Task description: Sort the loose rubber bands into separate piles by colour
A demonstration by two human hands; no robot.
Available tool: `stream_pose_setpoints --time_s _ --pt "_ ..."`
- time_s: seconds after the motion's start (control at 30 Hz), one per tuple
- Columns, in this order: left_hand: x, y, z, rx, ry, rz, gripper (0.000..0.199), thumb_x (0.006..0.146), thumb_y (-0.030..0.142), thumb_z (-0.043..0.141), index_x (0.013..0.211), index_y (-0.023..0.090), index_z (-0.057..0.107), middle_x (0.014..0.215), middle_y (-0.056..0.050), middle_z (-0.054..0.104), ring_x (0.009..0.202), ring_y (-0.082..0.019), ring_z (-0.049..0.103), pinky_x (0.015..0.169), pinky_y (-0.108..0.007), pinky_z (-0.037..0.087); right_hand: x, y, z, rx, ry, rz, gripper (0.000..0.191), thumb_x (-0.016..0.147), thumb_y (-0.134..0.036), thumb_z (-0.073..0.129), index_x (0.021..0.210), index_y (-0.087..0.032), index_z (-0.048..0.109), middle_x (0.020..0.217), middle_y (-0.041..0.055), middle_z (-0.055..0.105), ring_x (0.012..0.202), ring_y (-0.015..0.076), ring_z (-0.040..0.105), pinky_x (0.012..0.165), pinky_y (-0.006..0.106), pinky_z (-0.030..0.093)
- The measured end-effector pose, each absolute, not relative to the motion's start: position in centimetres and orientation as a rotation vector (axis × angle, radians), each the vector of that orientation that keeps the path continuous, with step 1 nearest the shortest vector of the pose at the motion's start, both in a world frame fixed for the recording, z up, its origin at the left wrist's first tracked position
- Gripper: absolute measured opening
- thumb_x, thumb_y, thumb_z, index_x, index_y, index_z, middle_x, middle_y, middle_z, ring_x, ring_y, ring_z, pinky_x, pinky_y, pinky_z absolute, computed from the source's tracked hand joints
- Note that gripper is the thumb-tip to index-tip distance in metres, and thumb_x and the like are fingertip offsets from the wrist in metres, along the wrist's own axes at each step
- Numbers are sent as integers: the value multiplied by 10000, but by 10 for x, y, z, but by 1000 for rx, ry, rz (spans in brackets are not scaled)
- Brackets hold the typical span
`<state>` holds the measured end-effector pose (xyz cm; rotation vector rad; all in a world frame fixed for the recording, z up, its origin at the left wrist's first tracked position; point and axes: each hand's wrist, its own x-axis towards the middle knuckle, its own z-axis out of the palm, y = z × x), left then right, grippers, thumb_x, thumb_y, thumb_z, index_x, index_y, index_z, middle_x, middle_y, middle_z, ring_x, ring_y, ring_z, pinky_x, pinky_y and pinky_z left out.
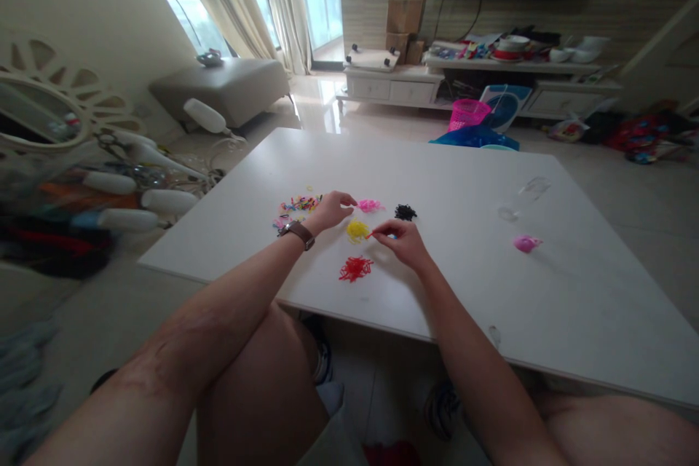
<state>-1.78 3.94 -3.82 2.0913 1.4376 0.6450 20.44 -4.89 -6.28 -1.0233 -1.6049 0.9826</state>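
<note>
Small rubber bands lie on the white table (464, 189) in piles sorted by colour. My left hand (333, 211), with a watch (299, 234) at the wrist, has its fingertips pinched at the left edge of the pink pile (370, 206); what they hold is too small to make out. Between the fingertips of my right hand (403, 242) is a red rubber band (372, 235), just right of the yellow pile (357, 231). A bit of blue shows under those fingers. Nearer me is the red pile (355, 269), and the black pile (405, 212) sits behind my right hand. Mixed bands (300, 204) lie left of my left hand.
On the table's right side are a pink object (527, 243), a clear plastic piece (535, 188) and a clear ring-shaped piece (508, 213). Beyond the far edge stand a pink basket (470, 113) and a low white cabinet (390, 87). A lamp-like stand (169, 160) is at the left.
</note>
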Motion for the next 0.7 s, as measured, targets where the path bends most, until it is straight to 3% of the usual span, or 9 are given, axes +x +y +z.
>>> stream_pose_setpoints --time_s 0.7 --pt "-24 32 -32 2090 1409 634 256 803 90 604 980 147 781 1014 -84 790 941 -195 736 865 -285 565 191 -60 -65 -810 -2010 1117 77 812 -192 723 795 -218 794 875 46 724 839 175 661 750 303 508"
